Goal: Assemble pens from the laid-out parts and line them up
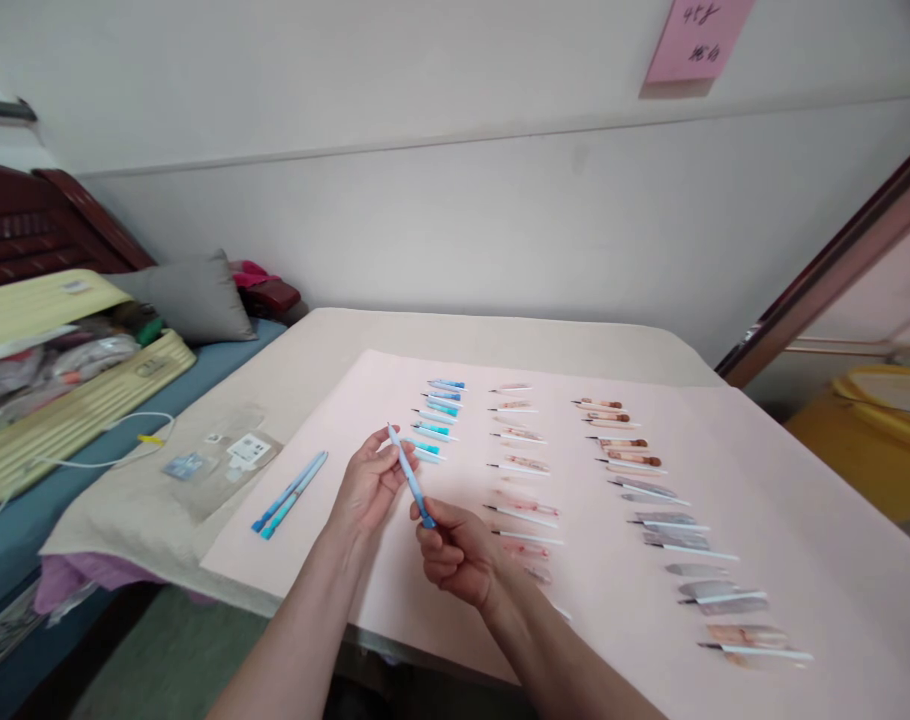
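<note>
A light-blue pen (406, 467) slants between my two hands, its pointed tip up and to the left. My left hand (370, 476) is closed on it near the tip, thumb against the barrel. My right hand (455, 548) pinches its darker blue lower end. Just left of my hands lie two more pens, a blue pen (286, 494) and a teal-and-blue pen (296, 500), side by side. Beyond my left fingers is a column of blue and teal pen parts (441, 410) with thin white refills, partly hidden by the hand.
Pink-tinted pen parts with refills (526, 465) form a middle column; brown and grey ones (635, 460) run down the right. Clear plastic bags (226, 460) lie at the table's left. A bed with a grey pillow (189, 300) stands left; a wall is behind.
</note>
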Motion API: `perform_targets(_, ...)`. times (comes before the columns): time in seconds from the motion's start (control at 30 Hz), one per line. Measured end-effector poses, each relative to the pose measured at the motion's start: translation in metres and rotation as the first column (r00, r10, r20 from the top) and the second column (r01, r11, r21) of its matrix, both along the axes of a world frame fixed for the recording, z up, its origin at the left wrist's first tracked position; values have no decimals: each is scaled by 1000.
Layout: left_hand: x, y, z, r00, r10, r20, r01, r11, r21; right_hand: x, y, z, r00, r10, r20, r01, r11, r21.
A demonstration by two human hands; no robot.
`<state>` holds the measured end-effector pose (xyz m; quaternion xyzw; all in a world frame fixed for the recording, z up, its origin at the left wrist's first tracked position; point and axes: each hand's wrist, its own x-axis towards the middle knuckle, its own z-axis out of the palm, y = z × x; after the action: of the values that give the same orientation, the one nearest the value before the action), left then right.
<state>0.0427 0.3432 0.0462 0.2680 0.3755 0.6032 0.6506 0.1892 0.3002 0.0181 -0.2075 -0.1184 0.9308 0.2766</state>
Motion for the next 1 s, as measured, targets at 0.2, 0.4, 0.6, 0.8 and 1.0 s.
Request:
perform_targets(0.2,3,-1,2,995,-29,93,28,1000,12,-4,-6,6,998,-20,-66,21,999,25)
perform_targets(0.4,2,-2,-1,999,12,-49,-15,997,-71,-12,-4,2,939,-205,275,159,971,181)
perform_targets(0.6,4,-8,-2,938,-52,-343,32,997,-64,-13,-2,1,812,-334,478,162,916,366)
perform_targets(0.8,-6,-1,-4,873,-31,-488,-2,998,-66,-13,-5,2,802,-297,518,139,936,322)
perform_targets(1.0,-63,8,-20,356,68,-932,-284,958,-38,-11,-4,6,758,-304,576,122,935,333)
